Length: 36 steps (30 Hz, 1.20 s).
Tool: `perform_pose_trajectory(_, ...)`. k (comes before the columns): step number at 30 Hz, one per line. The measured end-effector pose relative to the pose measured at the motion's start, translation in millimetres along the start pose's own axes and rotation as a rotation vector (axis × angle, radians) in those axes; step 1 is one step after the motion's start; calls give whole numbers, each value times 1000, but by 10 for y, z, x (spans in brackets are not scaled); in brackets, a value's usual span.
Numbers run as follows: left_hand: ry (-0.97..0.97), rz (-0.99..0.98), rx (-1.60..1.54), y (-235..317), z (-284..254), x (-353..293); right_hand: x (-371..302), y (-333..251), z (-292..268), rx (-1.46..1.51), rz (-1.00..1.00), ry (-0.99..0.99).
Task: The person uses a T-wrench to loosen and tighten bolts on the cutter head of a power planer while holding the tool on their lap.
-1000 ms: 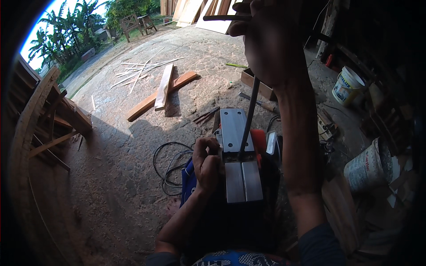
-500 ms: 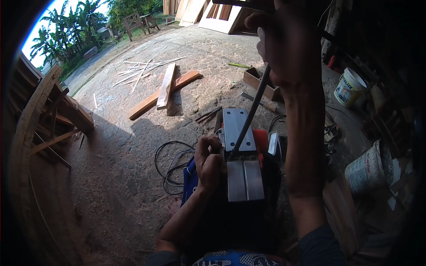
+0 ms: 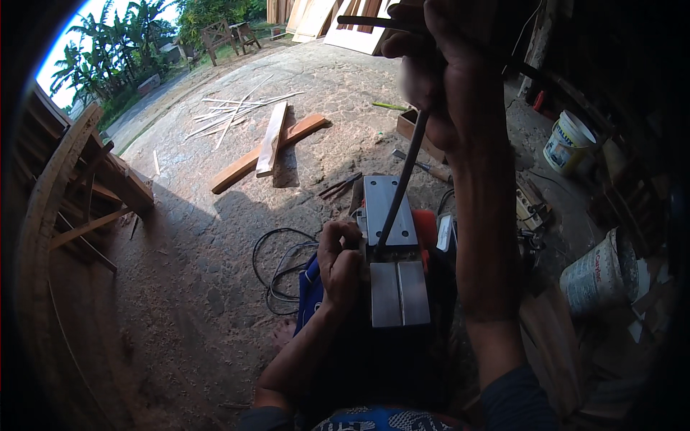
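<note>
Steel sole plates of an upturned electric hand planer (image 3: 385,293) face up before the person's lap, between the two forearms. The right hand (image 3: 440,68) is wrapped around the top of a dark T-handled wrench (image 3: 403,176), whose tip meets the left part of the cutter slot (image 3: 404,252). The left hand (image 3: 341,262) has its fingers curled tight on the planer's left side; exactly which part they pinch is hidden. The shaft leans to the right, so bringing it nearer square would probably seat the tip better. Turning smoothly, with firm downward pressure, should limit slipping; the left hand should brace the body while its fingers stay clear of the blade gap. The looped cable (image 3: 269,267) lies nearby, so the planer should be unplugged.
</note>
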<state>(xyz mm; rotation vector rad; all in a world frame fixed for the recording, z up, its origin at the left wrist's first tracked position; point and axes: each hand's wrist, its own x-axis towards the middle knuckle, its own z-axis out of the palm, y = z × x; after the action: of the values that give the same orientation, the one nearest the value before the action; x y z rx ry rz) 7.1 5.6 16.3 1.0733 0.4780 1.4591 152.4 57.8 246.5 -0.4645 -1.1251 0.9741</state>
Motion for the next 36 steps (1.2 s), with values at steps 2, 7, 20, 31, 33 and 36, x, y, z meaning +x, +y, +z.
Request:
perform_pose_trajectory(2,-14,-6,-16,-28,-24,-2,3,-6,91,-17,46,59)
perform_pose_trajectory(7,7,23,21,-11,-16,1,32,96,122,-208,-73,46)
perform_pose_trajectory(20,25,34,12,-56,-31,13,47,233,215,-730,-556,187)
perform_pose_trajectory(31,89,-93,-20,-16,3,188,-191,281,-747,-995,-465,182)
perform_pose_trajectory(33,103,-156,-26,44,51,260,-519,586,-1050,-1157,-268,191)
perform_pose_trajectory(36,80,-203,95,27,-7,390,-874,1028,-1419,-1239,-84,215)
